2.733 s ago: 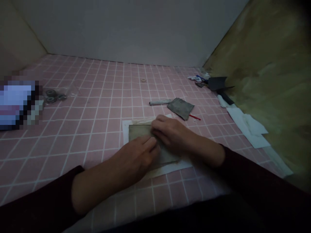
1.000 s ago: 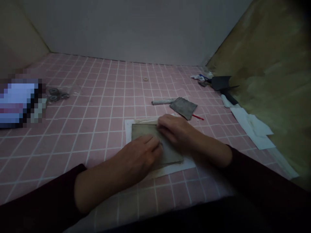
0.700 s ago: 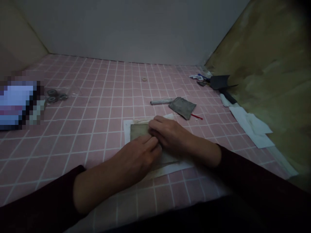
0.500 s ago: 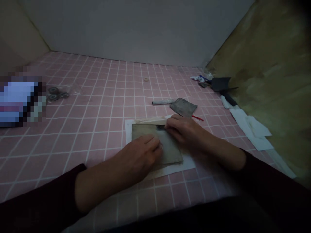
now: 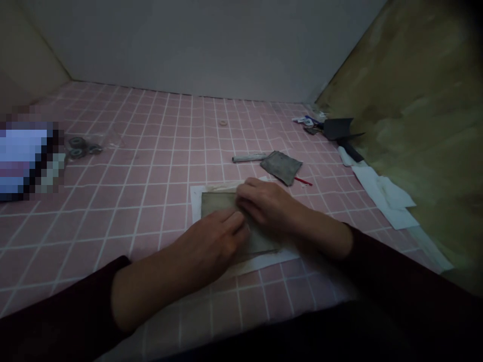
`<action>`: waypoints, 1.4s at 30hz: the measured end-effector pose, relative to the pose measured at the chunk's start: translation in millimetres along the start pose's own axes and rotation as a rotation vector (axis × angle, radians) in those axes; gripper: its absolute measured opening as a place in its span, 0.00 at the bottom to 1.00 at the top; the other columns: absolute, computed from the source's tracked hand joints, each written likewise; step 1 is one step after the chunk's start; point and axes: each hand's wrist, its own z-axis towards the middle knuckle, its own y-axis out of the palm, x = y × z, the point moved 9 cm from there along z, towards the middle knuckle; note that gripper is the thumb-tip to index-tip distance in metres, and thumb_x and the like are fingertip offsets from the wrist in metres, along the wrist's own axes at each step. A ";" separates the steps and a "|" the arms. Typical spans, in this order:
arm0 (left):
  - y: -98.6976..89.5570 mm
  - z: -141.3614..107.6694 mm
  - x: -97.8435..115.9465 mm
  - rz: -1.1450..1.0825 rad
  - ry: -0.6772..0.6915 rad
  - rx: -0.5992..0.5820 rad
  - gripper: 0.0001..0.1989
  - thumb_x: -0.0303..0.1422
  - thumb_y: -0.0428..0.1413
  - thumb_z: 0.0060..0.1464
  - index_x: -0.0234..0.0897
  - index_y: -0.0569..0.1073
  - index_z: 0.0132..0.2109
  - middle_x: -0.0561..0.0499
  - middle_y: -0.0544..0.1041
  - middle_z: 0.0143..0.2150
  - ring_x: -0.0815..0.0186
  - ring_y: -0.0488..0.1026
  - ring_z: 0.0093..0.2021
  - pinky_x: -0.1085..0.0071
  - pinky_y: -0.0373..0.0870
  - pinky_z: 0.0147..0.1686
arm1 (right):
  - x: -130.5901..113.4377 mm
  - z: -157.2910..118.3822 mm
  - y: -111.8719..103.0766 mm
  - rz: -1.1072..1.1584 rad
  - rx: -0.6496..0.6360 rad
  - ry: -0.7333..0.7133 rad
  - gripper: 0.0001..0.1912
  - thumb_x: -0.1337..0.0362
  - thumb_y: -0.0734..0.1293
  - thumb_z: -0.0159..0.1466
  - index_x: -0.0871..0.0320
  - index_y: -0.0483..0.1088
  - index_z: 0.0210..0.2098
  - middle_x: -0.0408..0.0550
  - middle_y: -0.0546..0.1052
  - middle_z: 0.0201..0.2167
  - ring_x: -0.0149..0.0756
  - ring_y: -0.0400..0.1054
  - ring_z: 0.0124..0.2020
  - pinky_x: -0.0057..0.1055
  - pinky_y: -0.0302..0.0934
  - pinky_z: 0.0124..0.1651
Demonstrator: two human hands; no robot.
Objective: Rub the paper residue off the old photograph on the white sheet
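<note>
On the pink checked cloth lies a white paper with a flat grey-green square sheet on it. My left hand rests over the near middle of this sheet, its fingers curled in and closed. Right beside it, my right hand is bent over the sheet's far right part with thumb and fingers pinched together. The fingertips of both hands nearly meet, and what they may hold is hidden. Along the far edge of the sheet runs a pale crumpled strip.
Beyond my hands lie a grey roll, a dark grey square piece and a red stick. At left are dark rolls in clear plastic and a blurred-out screen. A black scoop-like tool and white papers line the right wall.
My right hand has moved left across the sheet, closer to my left hand. A small dark thing by its fingertips is now out of sight. The view has shifted slightly.
</note>
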 end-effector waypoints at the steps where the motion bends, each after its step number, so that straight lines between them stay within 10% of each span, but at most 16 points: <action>1: -1.4 -0.2 -0.2 0.002 -0.002 0.022 0.10 0.24 0.44 0.64 0.32 0.70 0.41 0.47 0.68 0.38 0.63 0.63 0.37 0.62 0.70 0.39 | -3.3 2.6 2.4 0.023 -0.001 -0.009 0.07 0.72 0.58 0.64 0.58 0.63 0.32 0.48 0.68 0.33 0.34 0.62 0.32 0.30 0.55 0.35; 42: 6.4 -2.0 3.4 0.026 0.022 -0.082 0.09 0.26 0.45 0.65 0.32 0.69 0.42 0.46 0.68 0.43 0.63 0.63 0.39 0.63 0.71 0.41 | 13.7 -7.8 -7.0 0.020 0.087 0.010 0.05 0.71 0.58 0.65 0.58 0.62 0.32 0.48 0.69 0.30 0.36 0.63 0.33 0.32 0.56 0.38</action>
